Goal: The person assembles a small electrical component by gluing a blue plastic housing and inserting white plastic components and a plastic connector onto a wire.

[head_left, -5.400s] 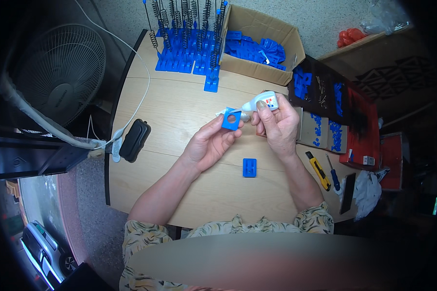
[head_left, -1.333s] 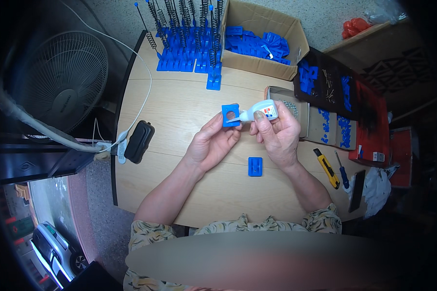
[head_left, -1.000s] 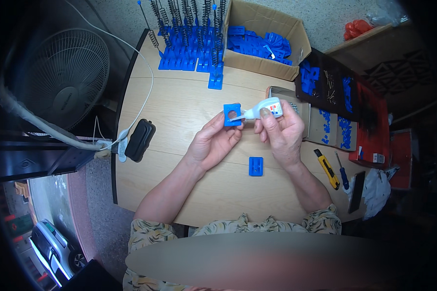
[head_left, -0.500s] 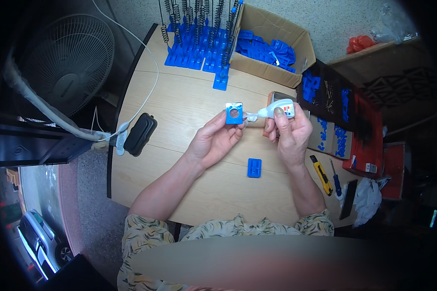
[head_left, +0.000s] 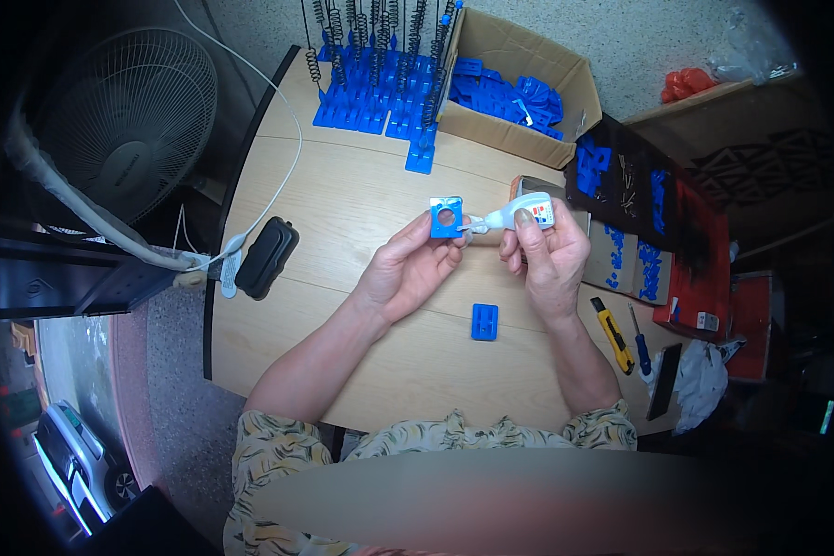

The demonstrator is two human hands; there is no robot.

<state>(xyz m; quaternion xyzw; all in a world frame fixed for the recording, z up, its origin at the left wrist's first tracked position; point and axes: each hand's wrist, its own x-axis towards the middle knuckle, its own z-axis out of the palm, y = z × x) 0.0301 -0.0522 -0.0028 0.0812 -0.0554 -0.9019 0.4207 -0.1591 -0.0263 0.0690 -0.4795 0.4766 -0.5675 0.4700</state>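
My left hand [head_left: 408, 271] holds up a small blue square plastic part [head_left: 447, 219] with a round hole in it, above the middle of the wooden table [head_left: 343, 213]. My right hand [head_left: 547, 262] grips a small white glue bottle [head_left: 524, 212], its nozzle pointing left and touching the right edge of the blue part. Another blue part [head_left: 485, 322] lies flat on the table below and between my hands.
Several blue bases with upright metal springs [head_left: 380, 69] stand at the table's far edge. A cardboard box of blue parts [head_left: 514, 93] sits at the back right. A black adapter [head_left: 267, 258] lies left, a fan [head_left: 125, 120] beyond. A yellow knife [head_left: 613, 335] and a blue screwdriver [head_left: 637, 343] lie right.
The view has shifted slightly. Both hands stay together holding the blue part and glue bottle; the nozzle stays at the part's edge.
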